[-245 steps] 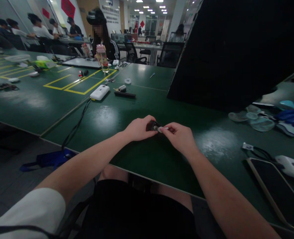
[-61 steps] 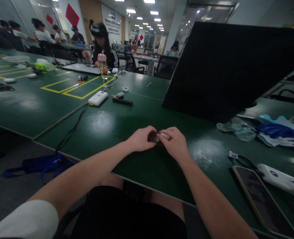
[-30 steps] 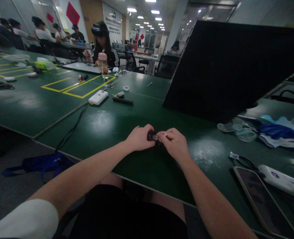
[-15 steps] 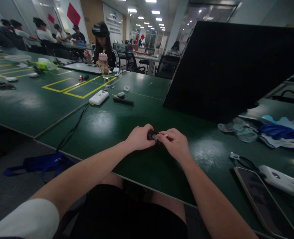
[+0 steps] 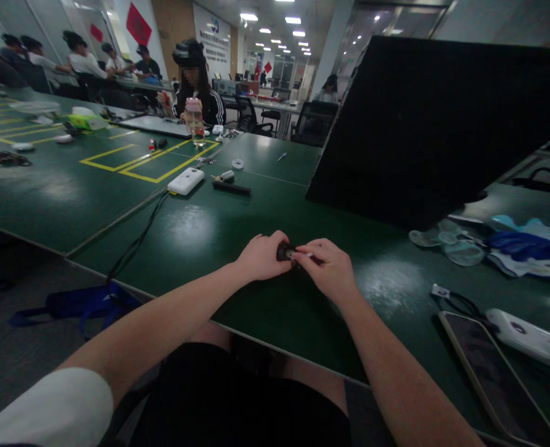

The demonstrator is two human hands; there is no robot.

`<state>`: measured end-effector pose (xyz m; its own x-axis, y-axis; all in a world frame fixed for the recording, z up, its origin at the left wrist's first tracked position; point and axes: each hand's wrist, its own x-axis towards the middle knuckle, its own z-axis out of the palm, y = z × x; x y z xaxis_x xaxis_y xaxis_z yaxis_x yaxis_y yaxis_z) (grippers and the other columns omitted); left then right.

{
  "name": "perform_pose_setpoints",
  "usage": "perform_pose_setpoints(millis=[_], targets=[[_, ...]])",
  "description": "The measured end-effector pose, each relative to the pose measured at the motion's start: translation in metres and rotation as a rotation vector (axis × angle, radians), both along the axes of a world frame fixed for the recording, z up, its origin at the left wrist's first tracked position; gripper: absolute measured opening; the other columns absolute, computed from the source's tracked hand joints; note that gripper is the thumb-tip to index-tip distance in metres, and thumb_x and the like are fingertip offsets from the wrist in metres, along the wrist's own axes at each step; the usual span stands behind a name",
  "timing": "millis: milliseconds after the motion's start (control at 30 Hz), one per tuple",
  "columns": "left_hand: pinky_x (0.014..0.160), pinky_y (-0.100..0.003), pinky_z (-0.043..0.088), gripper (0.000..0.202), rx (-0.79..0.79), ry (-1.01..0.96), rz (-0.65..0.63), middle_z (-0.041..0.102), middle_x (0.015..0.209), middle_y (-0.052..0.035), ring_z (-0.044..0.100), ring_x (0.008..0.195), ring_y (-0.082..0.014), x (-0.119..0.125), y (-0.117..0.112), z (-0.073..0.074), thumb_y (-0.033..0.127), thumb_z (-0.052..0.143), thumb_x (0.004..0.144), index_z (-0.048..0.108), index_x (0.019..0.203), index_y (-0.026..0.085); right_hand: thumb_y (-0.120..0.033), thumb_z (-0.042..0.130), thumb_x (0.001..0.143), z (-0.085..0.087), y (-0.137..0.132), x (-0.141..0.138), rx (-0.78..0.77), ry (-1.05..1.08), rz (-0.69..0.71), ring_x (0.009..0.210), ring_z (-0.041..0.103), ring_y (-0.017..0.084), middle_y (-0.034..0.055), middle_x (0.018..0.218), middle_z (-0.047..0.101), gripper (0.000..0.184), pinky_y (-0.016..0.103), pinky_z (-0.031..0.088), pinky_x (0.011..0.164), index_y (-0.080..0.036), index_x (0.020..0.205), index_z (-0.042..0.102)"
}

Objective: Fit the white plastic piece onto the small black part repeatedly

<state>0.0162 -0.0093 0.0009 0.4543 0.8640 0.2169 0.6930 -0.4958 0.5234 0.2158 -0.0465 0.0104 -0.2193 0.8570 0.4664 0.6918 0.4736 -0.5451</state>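
Just above the green table [image 5: 238, 217], my left hand [image 5: 264, 256] is closed around a small dark part [image 5: 283, 251] with a round metallic face. Its far side is hidden by my fingers. My right hand [image 5: 328, 264] meets it from the right, thumb and fingertips pinched on a small, thin, pale-tipped piece [image 5: 309, 254] against the dark part. What kind of piece this is, I cannot make out. Both hands are close together near the table's front edge.
A white power bank [image 5: 186, 181] with a cable, a black bar [image 5: 231, 187] and a tape roll [image 5: 237, 164] lie ahead. A large black panel [image 5: 424, 130] stands at right. A phone [image 5: 493, 372] and gloves [image 5: 521, 248] lie to the right. A person [image 5: 195, 87] sits across.
My hands stay almost in place. The dark part appears turned slightly, and less of its round face shows between my fingers.
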Motion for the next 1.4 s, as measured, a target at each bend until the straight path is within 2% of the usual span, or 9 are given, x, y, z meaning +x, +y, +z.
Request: perform_pose_setpoints(millis=[233,767,1000,1233,1400], targets=[[0.089,-0.043,0.054,0.041,-0.005,-0.003,-0.009,0.073,0.1,-0.0076,0.071,0.092,-0.0279,-0.0005,-0.0012,0.003,0.047,0.068,0.083,0.057,0.113,0.022,-0.035,0.067,0.093,0.001,-0.0008,0.0,-0.003,0.002,0.023,0.08,0.065,0.019,0.0064,0.101,0.07,0.017,0.036,0.053,0.067,-0.026,0.101,0.079],[0.09,-0.044,0.053,0.041,0.007,0.014,0.011,0.073,0.101,-0.0081,0.071,0.093,-0.0284,0.0018,-0.0012,0.0037,0.048,0.068,0.083,0.057,0.112,0.022,-0.031,0.064,0.095,0.0066,-0.0054,-0.0008,0.025,-0.036,0.041,0.085,0.065,0.021,0.007,0.102,0.07,0.017,0.038,0.054,0.072,-0.025,0.1,0.079],[0.082,-0.04,0.054,0.042,0.021,0.041,0.028,0.073,0.102,-0.0079,0.07,0.095,-0.0287,0.0027,-0.0011,-0.0004,0.046,0.068,0.083,0.057,0.115,0.022,-0.031,0.065,0.095,0.0034,-0.0051,-0.002,0.041,-0.063,0.096,0.084,0.065,0.019,0.0056,0.104,0.07,0.016,0.034,0.053,0.07,-0.026,0.103,0.078],[0.076,-0.036,0.054,0.044,-0.025,-0.003,0.037,0.073,0.103,-0.0063,0.071,0.091,-0.0256,0.0019,-0.0005,-0.0016,0.05,0.068,0.084,0.056,0.116,0.023,-0.03,0.066,0.094,0.0031,-0.0029,-0.0005,0.059,-0.071,-0.011,0.085,0.067,0.02,0.0057,0.1,0.071,0.016,0.036,0.054,0.07,-0.024,0.102,0.078],[0.074,-0.035,0.054,0.045,-0.066,-0.063,0.042,0.073,0.102,-0.0054,0.071,0.089,-0.0245,0.0002,0.0016,-0.0036,0.052,0.069,0.083,0.056,0.116,0.024,-0.03,0.066,0.094,0.0035,-0.002,0.0007,0.022,-0.035,0.012,0.088,0.069,0.02,0.0054,0.102,0.074,0.016,0.037,0.056,0.074,-0.024,0.103,0.078]])
